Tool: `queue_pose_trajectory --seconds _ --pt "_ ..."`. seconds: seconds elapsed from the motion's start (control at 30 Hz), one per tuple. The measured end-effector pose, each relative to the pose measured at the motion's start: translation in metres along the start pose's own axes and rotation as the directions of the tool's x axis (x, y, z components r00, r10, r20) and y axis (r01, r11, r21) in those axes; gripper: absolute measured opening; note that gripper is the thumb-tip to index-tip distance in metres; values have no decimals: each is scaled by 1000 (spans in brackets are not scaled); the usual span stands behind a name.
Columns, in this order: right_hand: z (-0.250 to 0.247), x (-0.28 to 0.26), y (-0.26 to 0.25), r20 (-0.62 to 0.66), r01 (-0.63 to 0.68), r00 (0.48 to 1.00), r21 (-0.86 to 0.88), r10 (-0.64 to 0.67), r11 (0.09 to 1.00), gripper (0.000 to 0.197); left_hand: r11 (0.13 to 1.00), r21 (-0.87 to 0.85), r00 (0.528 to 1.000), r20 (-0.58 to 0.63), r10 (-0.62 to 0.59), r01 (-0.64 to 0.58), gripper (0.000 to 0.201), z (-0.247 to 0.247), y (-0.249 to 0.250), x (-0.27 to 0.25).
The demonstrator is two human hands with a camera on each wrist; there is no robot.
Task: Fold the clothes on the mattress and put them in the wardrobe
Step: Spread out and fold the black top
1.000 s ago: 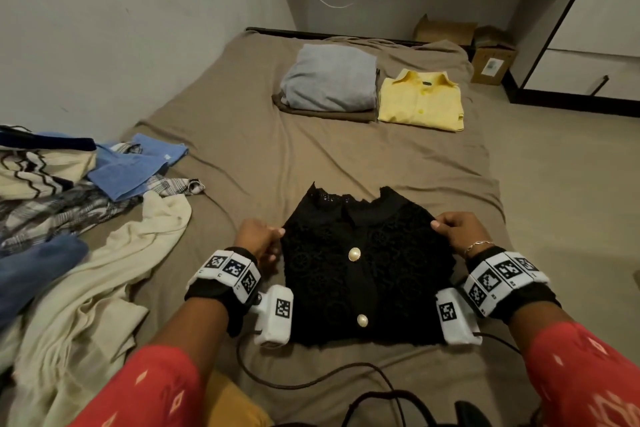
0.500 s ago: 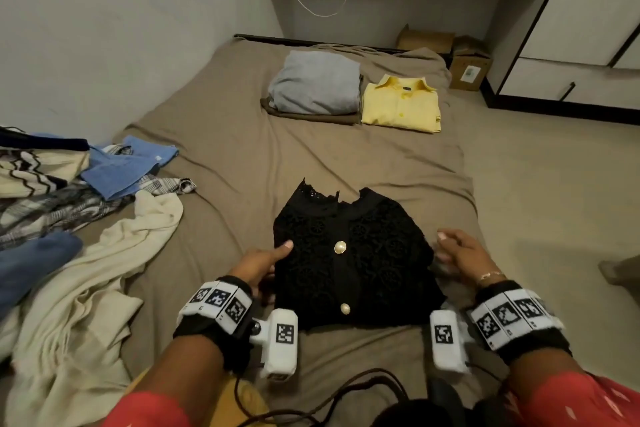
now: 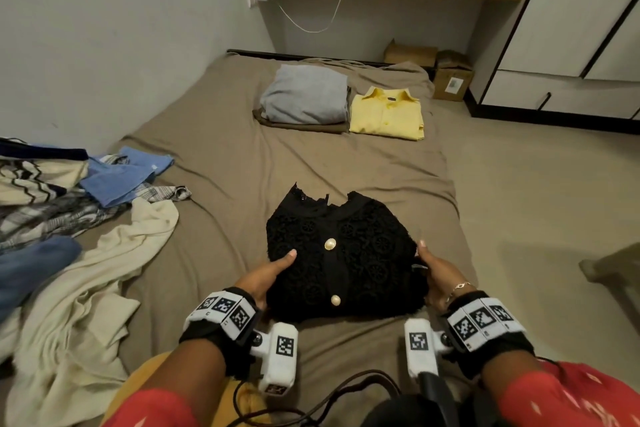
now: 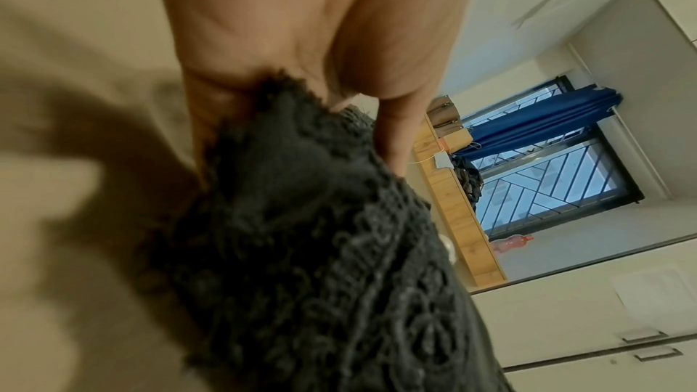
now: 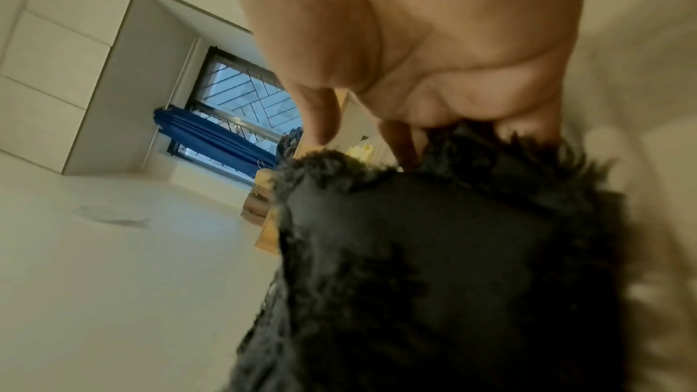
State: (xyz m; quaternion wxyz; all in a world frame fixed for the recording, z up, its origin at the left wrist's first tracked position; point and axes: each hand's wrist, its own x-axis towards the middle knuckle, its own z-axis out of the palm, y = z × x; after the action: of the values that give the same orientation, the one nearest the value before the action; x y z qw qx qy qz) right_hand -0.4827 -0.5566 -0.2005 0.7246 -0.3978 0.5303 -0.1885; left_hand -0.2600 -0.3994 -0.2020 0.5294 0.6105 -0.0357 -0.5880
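Well to the left of the left hand (image 3: 266, 279), a heap of unfolded clothes (image 3: 69, 218) sprawls over the mattress (image 3: 221, 166). The left hand grasps the left edge of the folded black lace top (image 3: 346, 253), thumb laid on top and fingers tucked beneath the fabric. The top sits between both hands, gold buttons facing up, and it seems raised slightly off the sheet, though the blurred wrist views leave that unsure. The right hand (image 3: 438, 279) grasps the opposite edge the same way, thumb above, fingers under. Far beyond the hands lie a folded grey garment (image 3: 304, 94) and, touching its right side, a folded yellow shirt (image 3: 386, 113). Past the right hand, further off, stands the wardrobe (image 3: 571, 28).
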Motion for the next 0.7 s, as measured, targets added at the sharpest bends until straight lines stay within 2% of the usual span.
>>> queue_pose_trajectory --seconds 0.17,0.3,0.37,0.5,0.7 --pt "18 -6 -10 90 5 996 -27 -3 1000 38 1000 -14 1000 29 2 -2 34 0 4 1" --pt "33 -1 -17 35 14 999 -211 -7 977 53 998 37 999 17 51 -52 31 -4 3 2" --pt "37 1 -15 55 11 998 -274 4 962 69 991 61 993 3 121 -121 36 -5 2 3" --pt "34 -4 -19 79 110 992 -233 -94 966 62 965 82 968 44 246 -249 61 2 17 -4" --pt "10 1 -74 117 266 960 -125 -252 956 65 905 162 910 206 360 -394 68 34 90 5"
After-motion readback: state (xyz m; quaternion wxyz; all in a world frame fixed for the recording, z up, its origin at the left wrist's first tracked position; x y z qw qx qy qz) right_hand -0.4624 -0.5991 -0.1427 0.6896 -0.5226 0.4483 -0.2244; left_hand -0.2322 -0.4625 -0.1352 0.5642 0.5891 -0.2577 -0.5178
